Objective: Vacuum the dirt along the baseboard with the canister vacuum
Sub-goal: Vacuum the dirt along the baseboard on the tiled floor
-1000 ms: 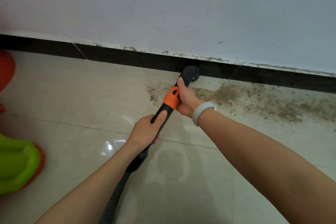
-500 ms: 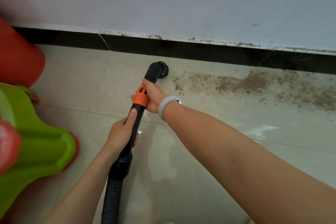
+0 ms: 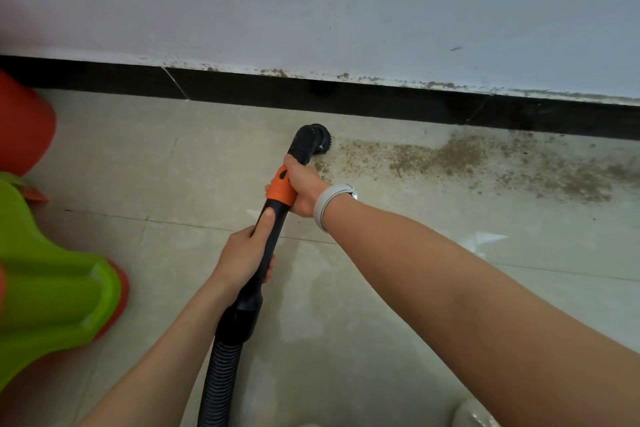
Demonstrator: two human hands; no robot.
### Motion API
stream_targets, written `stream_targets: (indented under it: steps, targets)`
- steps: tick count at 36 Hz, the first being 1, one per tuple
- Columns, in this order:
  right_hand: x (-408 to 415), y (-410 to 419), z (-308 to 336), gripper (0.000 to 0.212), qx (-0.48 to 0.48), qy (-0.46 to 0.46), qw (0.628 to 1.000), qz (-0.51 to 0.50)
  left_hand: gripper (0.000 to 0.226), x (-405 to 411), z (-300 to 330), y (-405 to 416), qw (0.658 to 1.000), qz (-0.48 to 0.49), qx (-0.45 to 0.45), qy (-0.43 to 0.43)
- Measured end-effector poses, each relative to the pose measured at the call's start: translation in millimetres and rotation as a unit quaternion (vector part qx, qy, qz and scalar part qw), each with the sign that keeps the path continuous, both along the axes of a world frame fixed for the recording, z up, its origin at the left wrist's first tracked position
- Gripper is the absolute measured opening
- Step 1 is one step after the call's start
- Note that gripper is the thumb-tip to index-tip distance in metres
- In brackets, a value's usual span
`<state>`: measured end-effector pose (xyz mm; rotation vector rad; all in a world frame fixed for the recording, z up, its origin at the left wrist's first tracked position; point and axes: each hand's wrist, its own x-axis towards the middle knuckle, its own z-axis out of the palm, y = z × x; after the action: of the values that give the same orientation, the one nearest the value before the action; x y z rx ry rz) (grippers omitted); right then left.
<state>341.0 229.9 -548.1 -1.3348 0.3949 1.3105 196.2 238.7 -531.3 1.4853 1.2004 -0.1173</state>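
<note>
Nearest the camera, the ribbed black hose (image 3: 219, 381) ran up from the bottom edge, its lower end cut off by the frame, so the canister itself could not be seen. It joined the black wand (image 3: 266, 253), where the left hand (image 3: 244, 258) had its grip: fingers wrapped round the tube, mostly hidden beneath it, with the thumb laid straight along the top. Further up, the right hand (image 3: 304, 189) gripped the wand at its orange collar (image 3: 282, 185), fingers curled out of sight on the far side; a pale wristband (image 3: 329, 204) circled that wrist. Beyond the hands the wand bent into a round brush nozzle (image 3: 313, 142) set down on the tiled floor (image 3: 173, 166), just short of the black baseboard (image 3: 346, 99); its bristles showed only as a ragged edge on the right. The nozzle sat at the left end of the dirt (image 3: 467, 159), a brown gritty band stretching right along the baseboard towards the frame's edge. At the left, a green and red plastic object (image 3: 52, 281) was blurred and cropped, too unclear to identify. Above the baseboard rose a white wall (image 3: 346, 10), its lower edge speckled brown.
</note>
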Motion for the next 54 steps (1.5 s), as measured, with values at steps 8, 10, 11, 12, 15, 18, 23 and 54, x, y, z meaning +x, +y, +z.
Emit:
stream_targets:
  steps: [8,10,11,12,15,18,23,54]
  targets:
    - [13.6,-18.8,2.5,0.025,-0.002,0.007,1.000,-0.016,0.057,14.0,0.6,-11.2,0.999,-0.030,0.003,0.014]
    - [16.8,-23.9,2.1,0.026,-0.002,0.010,1.000,-0.018,0.057,17.1,0.9,-14.7,0.999,-0.037,0.005,0.016]
    - [18.0,-25.5,1.6,0.027,-0.003,0.011,1.000,-0.021,0.057,18.3,1.2,-16.4,0.999,-0.041,0.007,0.015]
    - [19.3,-27.7,1.0,0.028,-0.002,0.013,1.000,-0.025,0.057,19.5,1.3,-18.2,0.999,-0.044,0.007,0.014]
    - [22.5,-34.3,0.6,0.026,-0.002,0.013,0.999,-0.030,0.055,23.0,1.9,-23.5,0.999,-0.048,0.004,0.009]
    - [28.6,-43.3,0.6,0.028,-0.003,0.018,0.999,-0.032,0.055,28.6,2.8,-29.0,0.998,-0.057,0.004,0.010]
    - [38.6,-58.8,2.2,0.028,-0.002,0.018,0.999,-0.047,0.055,39.1,2.4,-39.8,0.997,-0.071,-0.009,0.006]
    - [92.6,-144.6,2.6,0.034,-0.034,0.005,0.989,-0.143,0.055,101.4,-1.4,-95.8,0.983,-0.184,-0.019,-0.002]
